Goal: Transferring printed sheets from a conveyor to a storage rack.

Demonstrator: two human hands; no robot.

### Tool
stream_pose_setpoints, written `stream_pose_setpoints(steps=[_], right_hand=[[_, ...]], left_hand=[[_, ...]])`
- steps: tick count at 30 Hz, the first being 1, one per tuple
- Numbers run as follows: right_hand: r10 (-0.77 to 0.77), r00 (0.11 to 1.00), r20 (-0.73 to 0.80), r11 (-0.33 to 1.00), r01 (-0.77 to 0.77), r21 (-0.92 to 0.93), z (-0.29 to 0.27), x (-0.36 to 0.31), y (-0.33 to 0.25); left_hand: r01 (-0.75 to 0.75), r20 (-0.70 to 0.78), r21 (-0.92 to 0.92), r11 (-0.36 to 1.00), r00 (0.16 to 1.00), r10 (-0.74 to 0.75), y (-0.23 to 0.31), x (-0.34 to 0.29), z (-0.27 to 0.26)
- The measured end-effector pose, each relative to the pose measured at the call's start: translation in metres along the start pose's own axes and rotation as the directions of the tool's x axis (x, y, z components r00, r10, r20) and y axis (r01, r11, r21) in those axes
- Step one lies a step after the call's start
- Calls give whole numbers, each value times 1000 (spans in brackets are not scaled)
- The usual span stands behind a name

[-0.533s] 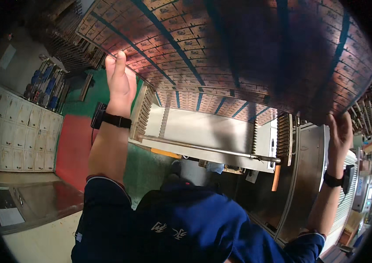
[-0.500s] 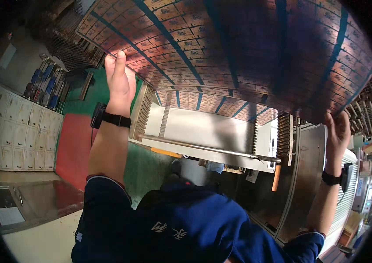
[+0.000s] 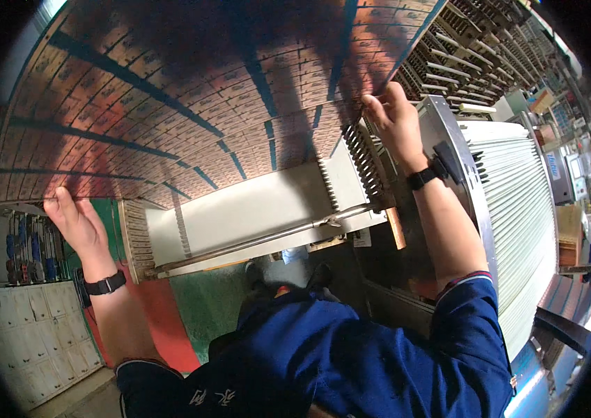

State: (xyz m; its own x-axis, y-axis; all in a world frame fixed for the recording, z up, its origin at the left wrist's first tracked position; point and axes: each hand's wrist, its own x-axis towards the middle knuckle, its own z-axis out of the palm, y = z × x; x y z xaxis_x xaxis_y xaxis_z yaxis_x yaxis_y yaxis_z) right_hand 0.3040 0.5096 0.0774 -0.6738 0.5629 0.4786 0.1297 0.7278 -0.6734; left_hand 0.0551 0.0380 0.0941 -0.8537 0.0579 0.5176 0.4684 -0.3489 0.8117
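A large copper-coloured circuit-board panel [image 3: 198, 83], printed in small repeating blocks with dark blue stripes, is raised in front of me. My left hand [image 3: 78, 221] is closed on its lower left edge, thumb on the near face. At the right edge, my right hand [image 3: 394, 120] pinches it between thumb and fingers. Below the panel is a white-walled rack [image 3: 253, 203] with a slotted left side [image 3: 136, 237], a slotted right side [image 3: 366, 164] and a metal bar [image 3: 239, 244] along the front. A similar patterned surface [image 3: 222, 167] shows under the panel; I cannot tell whether it is a second panel or a reflection.
Close on my right stands a metal-framed stack of pale, thin slats [image 3: 511, 209]. Beyond it are many slotted racks [image 3: 476, 56]. Pale lockers [image 3: 37, 334] and hanging blue-handled tools [image 3: 30, 244] are on the left. The floor has green [image 3: 205, 306] and red [image 3: 163, 320] areas.
My view has swung to the right, so the panel and both hands sit farther left in it. The panel is tilted differently, with its right side higher. Both hands keep their grip.
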Motion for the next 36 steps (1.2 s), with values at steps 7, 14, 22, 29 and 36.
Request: stream_pose_setpoints(steps=[7,14,22,29,36], right_hand=[[32,999,22,997,-30,-67,9,-9,34],[-2,982,-190,984,36,177,-14,-15,25],[-68,995,-76,926,91,366,-42,-18,-11],[-53,995,79,983,38,177,-41,-10,-6],[107,994,0,993,-106,54,-5,-15,-6]], left_hand=[[36,6,21,999,999,-36,2,-9,30],[67,-12,-128,989,998,-69,-13,-3,25],[30,-77,-235,972,996,-49,-20,3,0],[33,-53,-271,962,997,-49,-21,3,3],[27,-49,-9,1000,998,-27,-26,-8,-5]])
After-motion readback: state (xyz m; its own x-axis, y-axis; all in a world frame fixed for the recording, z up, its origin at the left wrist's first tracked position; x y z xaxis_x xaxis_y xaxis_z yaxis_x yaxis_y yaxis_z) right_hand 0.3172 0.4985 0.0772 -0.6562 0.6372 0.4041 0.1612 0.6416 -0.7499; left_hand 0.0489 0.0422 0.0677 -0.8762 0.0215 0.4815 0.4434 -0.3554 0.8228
